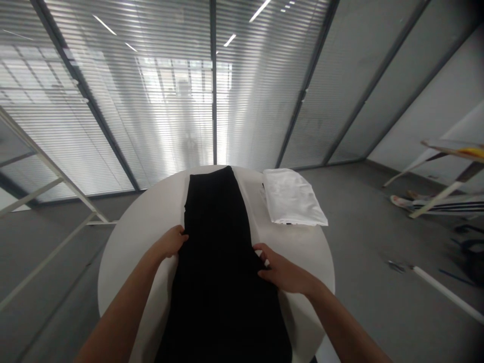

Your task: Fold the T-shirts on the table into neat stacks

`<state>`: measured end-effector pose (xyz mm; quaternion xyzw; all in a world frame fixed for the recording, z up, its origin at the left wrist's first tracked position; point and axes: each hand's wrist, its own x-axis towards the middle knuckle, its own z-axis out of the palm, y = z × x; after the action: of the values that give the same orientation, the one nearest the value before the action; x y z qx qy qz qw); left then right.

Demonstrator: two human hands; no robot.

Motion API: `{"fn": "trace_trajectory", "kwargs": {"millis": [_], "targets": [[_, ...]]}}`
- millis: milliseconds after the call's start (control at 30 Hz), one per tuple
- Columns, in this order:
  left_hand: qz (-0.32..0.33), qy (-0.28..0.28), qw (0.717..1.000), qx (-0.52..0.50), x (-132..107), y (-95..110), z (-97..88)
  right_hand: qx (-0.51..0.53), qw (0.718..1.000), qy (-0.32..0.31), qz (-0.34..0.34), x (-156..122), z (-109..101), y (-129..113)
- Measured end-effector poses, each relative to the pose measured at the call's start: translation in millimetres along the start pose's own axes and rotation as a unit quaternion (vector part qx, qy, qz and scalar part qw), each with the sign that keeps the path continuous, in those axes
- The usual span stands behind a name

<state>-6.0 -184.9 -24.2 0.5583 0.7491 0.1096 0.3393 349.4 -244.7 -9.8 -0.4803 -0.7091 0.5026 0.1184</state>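
A long black garment (219,262), which looks like a pair of trousers, lies lengthwise over a round white table (141,227). Its narrow end points to the far edge, and its near part runs out of the bottom of the view. My left hand (172,242) pinches the garment's left edge between thumb and fingers. On the opposite side, a little nearer to me, my right hand (278,269) grips the right edge, pulling up a small fold of cloth. Right of the garment rests a folded white cloth item (293,196), apart from both hands.
White metal frame bars (68,181) rise at the left. Glass partitions with blinds (170,126) stand behind the table. On the right are a wooden-legged piece of furniture (449,186), a shoe (401,202) and a white pole (446,292) near the floor.
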Motion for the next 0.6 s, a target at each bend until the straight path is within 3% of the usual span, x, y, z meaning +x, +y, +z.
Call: {"fn": "trace_trajectory", "kwargs": {"millis": [100, 167, 233, 300, 400, 500, 600], "targets": [[-0.004, -0.112, 0.994, 0.016, -9.6, -2.3, -8.7, -0.004, 0.992, -0.123, 0.038, -12.2, -16.1, -2.1], [-0.006, -0.091, 0.996, 0.024, -4.1, -1.2, -9.7, -0.012, 0.990, -0.136, 0.044, -4.6, -22.7, 0.0], [-0.010, -0.024, 0.999, 0.032, 9.2, 2.2, -6.6, -0.012, 0.996, -0.074, 0.053, 15.1, -25.5, 3.3], [-0.022, 0.043, 0.997, 0.054, 25.2, 6.7, -1.1, -0.024, 0.996, 0.042, 0.075, 42.2, -25.8, 5.5], [-0.031, 0.108, 0.989, 0.101, 43.2, 11.8, 7.1, -0.079, 0.978, 0.175, 0.082, 82.2, -23.7, 4.6], [-0.004, 0.118, 0.986, 0.117, 47.7, 12.3, 12.1, -0.164, 0.957, 0.229, 0.063, 105.5, -20.1, 2.2], [0.022, 0.099, 0.989, 0.112, 39.2, 9.1, 13.2, -0.245, 0.943, 0.212, 0.077, 105.6, -17.6, 1.9]]}}
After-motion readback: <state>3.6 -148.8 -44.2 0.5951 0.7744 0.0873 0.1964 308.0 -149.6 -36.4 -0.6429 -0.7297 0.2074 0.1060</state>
